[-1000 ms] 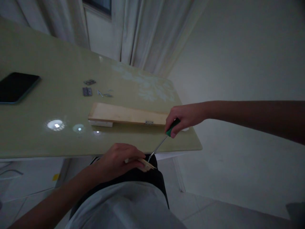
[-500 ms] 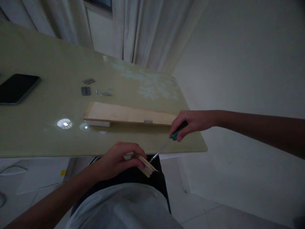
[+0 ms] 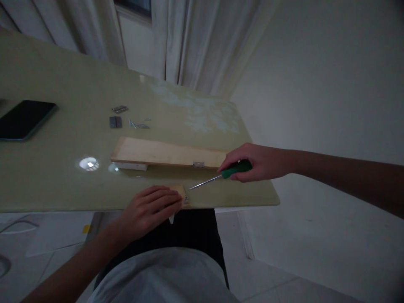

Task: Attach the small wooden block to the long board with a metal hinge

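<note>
Head view: right hand (image 3: 259,159) grasping a screwdriver (image 3: 229,171) by its green handle, fingers wrapped around it, wrist coming in from the right. Shaft points left and slightly down toward the near edge of the table (image 3: 53,181). Tip is apart from the small wood piece (image 3: 178,190), just to its right.

Left hand (image 3: 158,206) clamped over that piece, fingers on top, covering most of it. Piece sits at the table's near edge; a pale corner shows below the hand, past the edge. 1 small metallic bit (image 3: 185,198) at its right end, near the screwdriver tip; looks like a screw, too small to be sure.

Behind the hands: long wood board (image 3: 154,152) lying across the table, white block (image 3: 131,166) under its left end, 1 small hinge (image 3: 198,164) on its near edge. Right end hidden by the right hand.

Further back: 2 loose hinges, a tilted one (image 3: 120,109) and a darker one (image 3: 115,122) just nearer, with a few loose screws (image 3: 139,125) to their right. Dark flat device (image 3: 28,120) at far left. Curtains (image 3: 205,42) beyond the table.
</note>
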`<act>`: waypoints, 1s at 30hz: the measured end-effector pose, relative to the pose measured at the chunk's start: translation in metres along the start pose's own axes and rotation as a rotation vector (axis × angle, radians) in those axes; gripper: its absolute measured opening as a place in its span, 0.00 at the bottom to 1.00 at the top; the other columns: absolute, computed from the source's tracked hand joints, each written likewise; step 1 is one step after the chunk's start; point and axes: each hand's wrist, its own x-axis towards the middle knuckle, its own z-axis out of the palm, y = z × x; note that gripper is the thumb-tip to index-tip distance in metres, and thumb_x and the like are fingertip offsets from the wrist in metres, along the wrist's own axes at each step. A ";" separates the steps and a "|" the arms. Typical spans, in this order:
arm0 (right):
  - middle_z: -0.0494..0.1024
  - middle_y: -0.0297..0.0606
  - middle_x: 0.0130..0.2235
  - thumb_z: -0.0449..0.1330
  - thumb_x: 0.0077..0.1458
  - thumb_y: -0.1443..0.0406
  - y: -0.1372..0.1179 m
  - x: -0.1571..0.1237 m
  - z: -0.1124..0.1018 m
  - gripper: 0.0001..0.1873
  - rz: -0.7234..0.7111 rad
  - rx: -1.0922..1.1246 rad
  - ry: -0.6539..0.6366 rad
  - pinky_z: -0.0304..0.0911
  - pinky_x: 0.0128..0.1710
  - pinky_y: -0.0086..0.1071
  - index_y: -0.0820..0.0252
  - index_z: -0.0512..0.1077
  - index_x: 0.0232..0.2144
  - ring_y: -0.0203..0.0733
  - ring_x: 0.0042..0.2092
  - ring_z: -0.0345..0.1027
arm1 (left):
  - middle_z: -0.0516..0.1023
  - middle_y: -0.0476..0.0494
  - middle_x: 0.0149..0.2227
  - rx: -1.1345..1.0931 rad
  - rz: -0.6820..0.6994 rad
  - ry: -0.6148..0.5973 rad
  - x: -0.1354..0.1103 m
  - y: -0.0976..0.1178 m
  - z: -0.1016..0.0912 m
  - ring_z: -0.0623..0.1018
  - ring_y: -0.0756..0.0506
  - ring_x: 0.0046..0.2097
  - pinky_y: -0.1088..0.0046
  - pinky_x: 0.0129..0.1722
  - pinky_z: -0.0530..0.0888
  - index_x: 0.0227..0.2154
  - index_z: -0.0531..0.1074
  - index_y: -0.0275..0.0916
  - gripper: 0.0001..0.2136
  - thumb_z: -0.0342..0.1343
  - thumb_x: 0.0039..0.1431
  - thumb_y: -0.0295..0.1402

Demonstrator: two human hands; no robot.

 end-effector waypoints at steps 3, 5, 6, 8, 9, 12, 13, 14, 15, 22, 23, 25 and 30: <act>0.84 0.40 0.44 0.63 0.58 0.69 -0.012 0.010 0.011 0.17 -0.063 -0.173 -0.017 0.66 0.45 0.32 0.62 0.80 0.50 0.39 0.42 0.76 | 0.84 0.38 0.52 0.080 0.023 -0.032 -0.017 0.003 0.013 0.81 0.43 0.56 0.61 0.58 0.79 0.54 0.76 0.35 0.13 0.52 0.72 0.25; 0.84 0.39 0.42 0.63 0.57 0.70 -0.017 0.014 0.015 0.15 -0.079 -0.266 -0.055 0.64 0.43 0.32 0.62 0.80 0.47 0.39 0.40 0.75 | 0.84 0.38 0.53 0.106 0.050 -0.027 -0.022 0.005 0.018 0.80 0.43 0.58 0.61 0.60 0.78 0.53 0.77 0.35 0.12 0.54 0.71 0.24; 0.83 0.39 0.40 0.63 0.56 0.70 -0.020 0.016 0.017 0.14 -0.083 -0.296 -0.076 0.64 0.42 0.32 0.62 0.80 0.46 0.39 0.40 0.74 | 0.85 0.38 0.52 0.110 0.065 -0.016 -0.023 0.006 0.019 0.80 0.43 0.58 0.61 0.61 0.77 0.53 0.77 0.34 0.12 0.55 0.70 0.24; 0.82 0.38 0.39 0.63 0.56 0.70 -0.025 0.018 0.017 0.12 -0.088 -0.328 -0.116 0.62 0.41 0.31 0.61 0.80 0.43 0.39 0.38 0.73 | 0.85 0.39 0.52 0.112 0.080 0.000 -0.024 0.007 0.020 0.80 0.43 0.59 0.62 0.62 0.76 0.52 0.78 0.34 0.12 0.56 0.70 0.24; 0.82 0.38 0.38 0.63 0.57 0.70 -0.028 0.019 0.018 0.11 -0.095 -0.338 -0.132 0.62 0.40 0.31 0.61 0.80 0.42 0.39 0.38 0.73 | 0.85 0.39 0.52 0.115 0.078 0.001 -0.024 0.007 0.020 0.80 0.43 0.59 0.62 0.63 0.76 0.52 0.78 0.35 0.12 0.56 0.70 0.24; 0.81 0.37 0.36 0.62 0.58 0.68 -0.037 0.022 0.019 0.08 -0.115 -0.378 -0.163 0.60 0.39 0.31 0.59 0.80 0.39 0.39 0.37 0.72 | 0.85 0.41 0.53 0.124 0.062 -0.017 -0.024 0.008 0.020 0.80 0.44 0.58 0.61 0.63 0.76 0.53 0.78 0.36 0.12 0.56 0.70 0.24; 0.80 0.37 0.36 0.62 0.59 0.67 -0.039 0.023 0.020 0.07 -0.119 -0.394 -0.168 0.59 0.38 0.32 0.59 0.80 0.39 0.39 0.36 0.71 | 0.85 0.41 0.53 0.126 0.057 -0.026 -0.024 0.008 0.020 0.80 0.44 0.58 0.61 0.63 0.76 0.53 0.77 0.36 0.13 0.56 0.70 0.24; 0.80 0.37 0.36 0.62 0.59 0.67 -0.042 0.024 0.021 0.08 -0.121 -0.409 -0.171 0.59 0.37 0.32 0.59 0.80 0.39 0.40 0.36 0.71 | 0.85 0.40 0.53 0.128 0.056 -0.027 -0.025 0.008 0.020 0.80 0.43 0.58 0.61 0.62 0.77 0.54 0.77 0.36 0.13 0.56 0.70 0.24; 0.81 0.37 0.37 0.62 0.59 0.66 -0.044 0.025 0.022 0.08 -0.119 -0.425 -0.175 0.59 0.37 0.32 0.59 0.80 0.39 0.40 0.36 0.71 | 0.84 0.40 0.53 0.131 0.058 -0.027 -0.025 0.009 0.021 0.80 0.43 0.58 0.61 0.62 0.77 0.53 0.77 0.36 0.13 0.56 0.70 0.24; 0.82 0.40 0.38 0.62 0.60 0.65 -0.049 0.031 0.028 0.07 -0.106 -0.494 -0.195 0.56 0.35 0.33 0.59 0.80 0.38 0.41 0.37 0.72 | 0.84 0.41 0.53 0.159 0.044 -0.037 -0.027 0.009 0.023 0.80 0.43 0.58 0.63 0.59 0.78 0.54 0.78 0.37 0.13 0.55 0.71 0.24; 0.82 0.40 0.38 0.62 0.60 0.65 -0.050 0.032 0.028 0.07 -0.109 -0.508 -0.195 0.56 0.35 0.33 0.59 0.80 0.38 0.41 0.37 0.72 | 0.84 0.41 0.53 0.161 0.046 -0.031 -0.027 0.009 0.023 0.80 0.43 0.58 0.63 0.59 0.78 0.53 0.78 0.37 0.13 0.54 0.71 0.24; 0.81 0.40 0.38 0.62 0.60 0.65 -0.053 0.033 0.028 0.06 -0.114 -0.557 -0.194 0.54 0.34 0.33 0.60 0.79 0.37 0.41 0.37 0.72 | 0.84 0.40 0.53 0.157 0.053 -0.022 -0.026 0.009 0.024 0.80 0.43 0.58 0.63 0.59 0.78 0.53 0.78 0.37 0.13 0.54 0.71 0.24; 0.80 0.38 0.35 0.60 0.62 0.68 -0.068 0.033 0.032 0.06 -0.181 -0.787 -0.191 0.46 0.27 0.36 0.59 0.78 0.35 0.41 0.33 0.69 | 0.84 0.40 0.52 0.156 0.060 -0.009 -0.026 0.008 0.025 0.80 0.43 0.58 0.62 0.60 0.78 0.53 0.77 0.35 0.13 0.55 0.70 0.24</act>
